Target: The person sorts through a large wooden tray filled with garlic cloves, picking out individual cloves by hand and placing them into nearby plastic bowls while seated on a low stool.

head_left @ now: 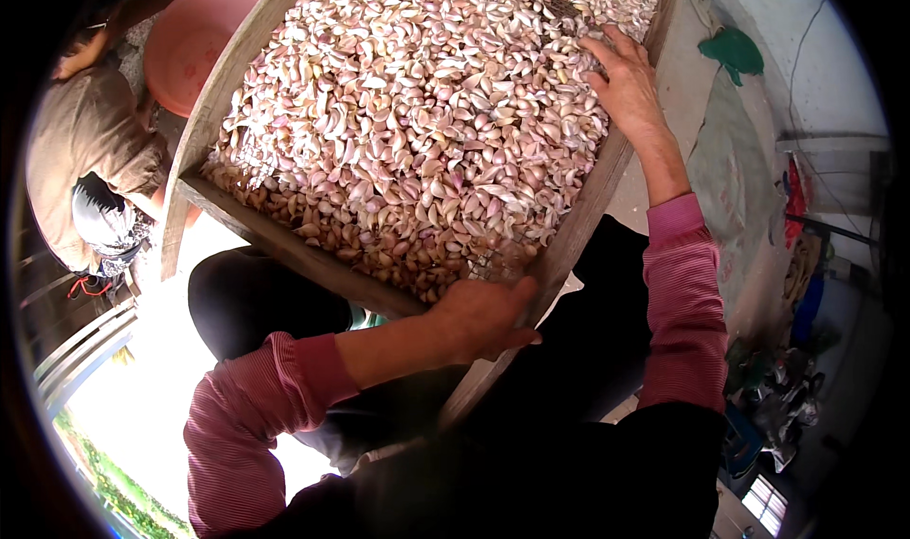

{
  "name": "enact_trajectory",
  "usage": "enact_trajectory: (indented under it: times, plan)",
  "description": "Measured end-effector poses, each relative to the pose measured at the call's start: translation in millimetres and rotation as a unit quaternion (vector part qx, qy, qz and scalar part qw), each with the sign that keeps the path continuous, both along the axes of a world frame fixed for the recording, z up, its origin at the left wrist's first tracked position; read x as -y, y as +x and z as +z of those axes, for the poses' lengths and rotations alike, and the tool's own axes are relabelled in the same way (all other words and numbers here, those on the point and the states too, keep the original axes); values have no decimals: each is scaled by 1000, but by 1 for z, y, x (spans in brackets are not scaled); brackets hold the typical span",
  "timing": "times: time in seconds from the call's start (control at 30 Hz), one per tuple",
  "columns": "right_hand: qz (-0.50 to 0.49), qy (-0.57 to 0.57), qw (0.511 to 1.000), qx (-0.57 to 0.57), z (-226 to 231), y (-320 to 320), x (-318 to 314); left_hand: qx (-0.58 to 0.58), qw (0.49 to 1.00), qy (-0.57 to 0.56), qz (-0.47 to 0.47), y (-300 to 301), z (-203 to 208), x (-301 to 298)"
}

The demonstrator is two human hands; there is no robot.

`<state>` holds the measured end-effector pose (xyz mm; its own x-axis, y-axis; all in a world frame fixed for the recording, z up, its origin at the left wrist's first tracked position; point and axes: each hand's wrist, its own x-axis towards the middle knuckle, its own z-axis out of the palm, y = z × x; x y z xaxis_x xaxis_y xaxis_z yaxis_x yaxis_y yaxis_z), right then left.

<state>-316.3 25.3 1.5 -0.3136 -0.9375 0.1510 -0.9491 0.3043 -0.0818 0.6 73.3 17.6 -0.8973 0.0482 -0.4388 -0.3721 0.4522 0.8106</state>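
Observation:
A wooden tray (289, 256) in front of me is heaped with loose garlic cloves (408, 112), pinkish-white in their skins. My left hand (479, 319) is at the tray's near corner, fingers curled over the side board with the thumb lower down; part of the grip is hidden. Further along the right side, my right hand (627, 82) lies palm down on the cloves, fingers bent and spread, close to the side board. Beside its fingertips is a small dark patch (561, 10) among the cloves.
At the left another person (90, 150) sits by a pink basin (194, 46). My dark-trousered legs (256, 297) are under the tray. Right of it are a green cloth (735, 54), a greyish sheet (725, 188) by the wall and a pile of odds and ends (782, 392).

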Motion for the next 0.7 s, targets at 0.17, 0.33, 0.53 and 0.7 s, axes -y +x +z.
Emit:
enact_trajectory:
  times: [0.17, 0.33, 0.53, 0.7]
  plan:
    - [-14, -50, 996, 78, 11, -6, -3, -25, 1000, -7, 11, 1, -4, -1]
    - [-23, -63, 992, 103, 8, -5, -3, 16, 1000, 2, -12, -4, 1, 1]
    - [5, -83, 983, 162, 10, 8, -1, -31, 999, -9, 12, 2, -5, -2]
    - [40, -36, 994, 94, -3, 18, -1, -29, 1000, -9, 5, -1, -6, -3]
